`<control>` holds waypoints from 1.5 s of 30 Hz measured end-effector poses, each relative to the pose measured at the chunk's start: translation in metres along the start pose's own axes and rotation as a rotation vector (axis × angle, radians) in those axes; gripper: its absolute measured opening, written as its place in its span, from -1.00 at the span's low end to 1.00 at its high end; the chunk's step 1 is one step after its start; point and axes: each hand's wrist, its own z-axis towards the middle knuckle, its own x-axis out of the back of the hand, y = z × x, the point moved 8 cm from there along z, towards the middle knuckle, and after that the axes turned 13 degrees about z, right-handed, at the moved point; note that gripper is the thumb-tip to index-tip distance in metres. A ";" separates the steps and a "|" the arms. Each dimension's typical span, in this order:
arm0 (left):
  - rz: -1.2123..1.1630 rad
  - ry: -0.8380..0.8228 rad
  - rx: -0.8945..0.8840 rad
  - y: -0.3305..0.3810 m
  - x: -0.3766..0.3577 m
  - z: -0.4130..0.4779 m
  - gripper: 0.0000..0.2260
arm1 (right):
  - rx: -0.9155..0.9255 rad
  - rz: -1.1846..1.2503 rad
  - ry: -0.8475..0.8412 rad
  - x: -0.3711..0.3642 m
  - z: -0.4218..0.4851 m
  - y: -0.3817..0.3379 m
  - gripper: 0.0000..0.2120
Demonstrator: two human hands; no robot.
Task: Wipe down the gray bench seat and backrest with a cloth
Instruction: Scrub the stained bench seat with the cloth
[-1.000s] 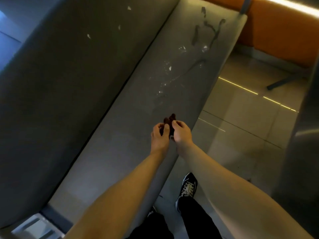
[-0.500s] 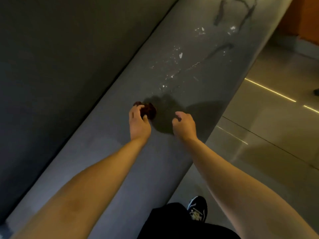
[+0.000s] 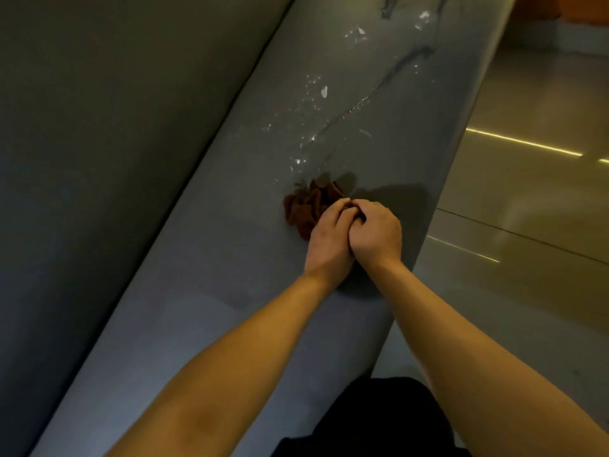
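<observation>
A crumpled reddish-brown cloth (image 3: 304, 206) lies on the gray bench seat (image 3: 230, 291). My left hand (image 3: 329, 240) grips its near edge with curled fingers. Pressed against that hand from the right, my right hand (image 3: 377, 232) has its fingers curled in at the same spot of the cloth; the part under both hands is hidden. White flecks (image 3: 324, 92) and dark wet streaks (image 3: 405, 61) mark the seat beyond the cloth. The gray backrest (image 3: 115, 127) rises along the left.
Shiny tiled floor (image 3: 527, 209) with thin light strips lies right of the seat's front edge. My dark-clothed leg (image 3: 379, 420) is at the bottom, against the bench front. An orange wall (image 3: 580, 6) shows at the top right.
The right hand, which hung apart with nothing in it, has moved left and joined the left hand at the cloth. The cloth now lies more spread on the seat.
</observation>
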 end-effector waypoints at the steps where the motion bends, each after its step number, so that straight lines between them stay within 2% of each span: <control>1: -0.004 0.013 -0.012 -0.006 0.004 0.000 -0.61 | -0.011 -0.025 0.015 -0.001 0.000 0.000 -0.63; 3: 0.037 0.112 0.003 -0.027 0.017 0.005 -0.64 | -0.002 -0.050 0.061 -0.002 -0.003 -0.003 -0.60; 4: 0.085 0.142 0.065 -0.046 0.023 0.009 -0.60 | 0.015 -0.058 0.083 -0.003 -0.006 -0.004 -0.61; 7: 0.174 0.086 0.227 -0.105 0.033 0.018 -0.42 | 0.022 -0.105 0.085 -0.010 -0.015 -0.007 -0.64; 9: 0.122 0.048 0.180 -0.117 0.032 0.020 -0.46 | 0.009 -0.097 0.064 -0.018 -0.022 -0.006 -0.64; 12: 0.016 -0.001 0.087 -0.092 0.018 0.008 -0.55 | -0.009 -0.037 0.049 -0.022 -0.032 -0.006 -0.65; 17: -0.022 -0.048 -0.139 -0.040 -0.001 -0.054 -0.50 | -0.188 0.179 0.144 -0.009 -0.052 -0.003 -0.56; 20: 0.002 -0.017 -0.196 -0.057 0.012 -0.064 -0.53 | -0.183 0.101 0.130 -0.023 -0.069 -0.011 -0.57; 24: 0.128 0.185 0.022 -0.164 0.062 -0.059 -0.51 | -0.149 -0.140 -0.005 -0.059 -0.087 -0.019 -0.54; 27: 0.158 0.180 0.188 -0.222 0.082 -0.058 -0.52 | -0.163 -0.234 -0.042 -0.073 -0.097 -0.021 -0.48; 30: 0.118 0.123 0.274 -0.203 0.074 -0.055 -0.48 | -0.171 -0.211 -0.058 -0.072 -0.100 -0.022 -0.45; 32: 0.089 0.088 0.256 -0.178 0.060 -0.054 -0.48 | -0.181 -0.176 -0.065 -0.068 -0.099 -0.021 -0.46; 38: -0.017 -0.011 0.012 -0.095 0.022 -0.064 -0.51 | -0.251 0.087 0.019 -0.050 -0.098 -0.013 -0.59; 41: -0.068 -0.071 -0.065 -0.076 0.015 -0.064 -0.53 | -0.288 0.201 0.043 -0.045 -0.097 -0.009 -0.63; 43: -0.237 -0.084 -0.001 -0.077 0.025 -0.059 -0.56 | -0.286 0.254 0.052 -0.042 -0.093 -0.014 -0.63; 45: -0.506 -0.066 0.133 -0.079 0.038 -0.055 -0.62 | -0.261 0.350 0.062 -0.039 -0.090 -0.023 -0.61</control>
